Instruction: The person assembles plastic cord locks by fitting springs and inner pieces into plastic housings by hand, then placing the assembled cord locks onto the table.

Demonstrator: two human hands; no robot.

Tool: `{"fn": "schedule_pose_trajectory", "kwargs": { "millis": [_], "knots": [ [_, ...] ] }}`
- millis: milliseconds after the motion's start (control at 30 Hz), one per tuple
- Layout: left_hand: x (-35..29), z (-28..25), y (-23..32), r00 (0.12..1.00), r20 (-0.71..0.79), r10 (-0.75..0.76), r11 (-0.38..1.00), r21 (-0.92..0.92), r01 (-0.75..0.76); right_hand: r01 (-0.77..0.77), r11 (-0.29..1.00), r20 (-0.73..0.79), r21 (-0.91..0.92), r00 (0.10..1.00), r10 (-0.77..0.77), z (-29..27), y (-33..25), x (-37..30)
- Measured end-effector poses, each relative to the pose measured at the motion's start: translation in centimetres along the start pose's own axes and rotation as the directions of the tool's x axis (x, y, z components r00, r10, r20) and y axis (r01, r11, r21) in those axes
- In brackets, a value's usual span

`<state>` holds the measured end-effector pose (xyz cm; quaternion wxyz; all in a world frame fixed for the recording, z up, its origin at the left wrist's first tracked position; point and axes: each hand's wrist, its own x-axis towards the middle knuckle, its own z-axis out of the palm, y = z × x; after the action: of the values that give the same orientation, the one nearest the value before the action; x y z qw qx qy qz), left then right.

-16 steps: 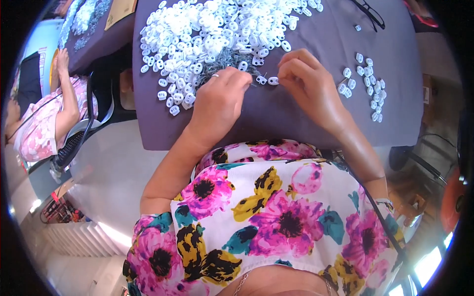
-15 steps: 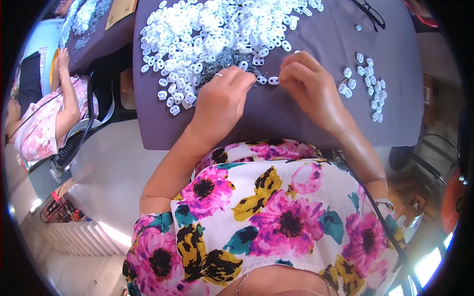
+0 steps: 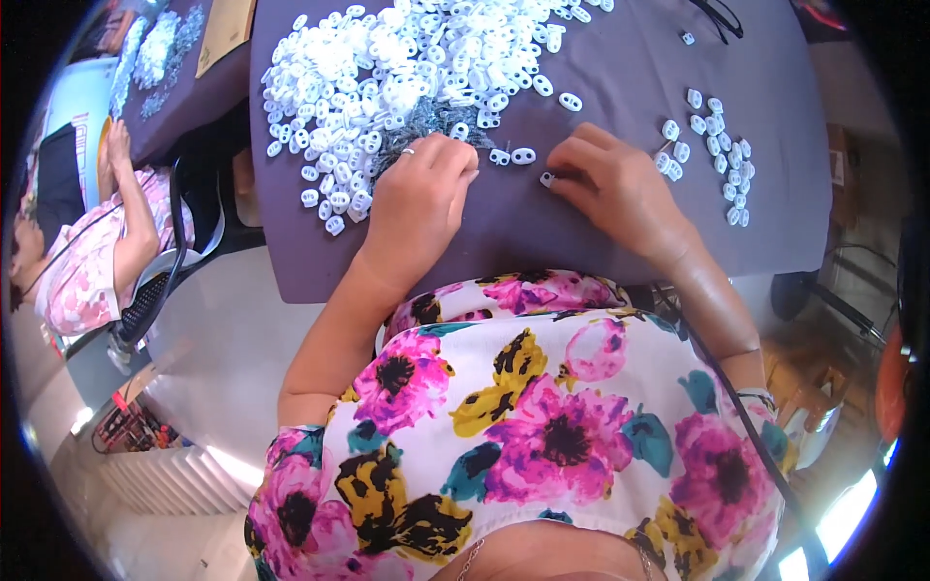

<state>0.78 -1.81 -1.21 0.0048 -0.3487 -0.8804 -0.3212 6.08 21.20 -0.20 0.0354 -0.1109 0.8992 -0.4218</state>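
My right hand (image 3: 625, 194) pinches a small white two-hole plastic piece (image 3: 547, 179) between thumb and fingertips, just above the cloth. My left hand (image 3: 421, 194), with a ring on one finger, has its fingers drawn together at the near edge of a heap of small dark grey metal-looking parts (image 3: 441, 121); what they hold, if anything, I cannot make out. Two loose white pieces (image 3: 523, 155) lie between the hands. Behind and left of my left hand spreads a large pile of the same white pieces (image 3: 387, 73).
Several white pieces (image 3: 734, 174) form a separate group at the right of the purple-grey tablecloth (image 3: 620, 58). Dark-framed glasses (image 3: 719, 19) lie at the far right. On the left, another person (image 3: 107, 232) sits at a second table (image 3: 208, 97) with more parts and cardboard.
My right hand has come down slightly, and a white piece now shows in its fingertips. My left hand has shifted a little left. The view has moved slightly.
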Motion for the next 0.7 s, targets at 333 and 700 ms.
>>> {"fn": "schedule_pose_trajectory", "kwargs": {
  "millis": [333, 700],
  "knots": [
    [-0.5, -1.0, -0.2, 0.993, -0.063, -0.097, 0.984, -0.159, 0.086, 0.054, 0.999, 0.036, -0.001, 0.998, -0.054, 0.7, -0.8, 0.7],
    [-0.5, -0.5, -0.3, 0.994, -0.052, -0.097, 0.977, -0.193, 0.085, -0.071, 0.971, -0.055, 0.228, 0.995, 0.086, -0.1, -0.4, 0.7]
  ]
}}
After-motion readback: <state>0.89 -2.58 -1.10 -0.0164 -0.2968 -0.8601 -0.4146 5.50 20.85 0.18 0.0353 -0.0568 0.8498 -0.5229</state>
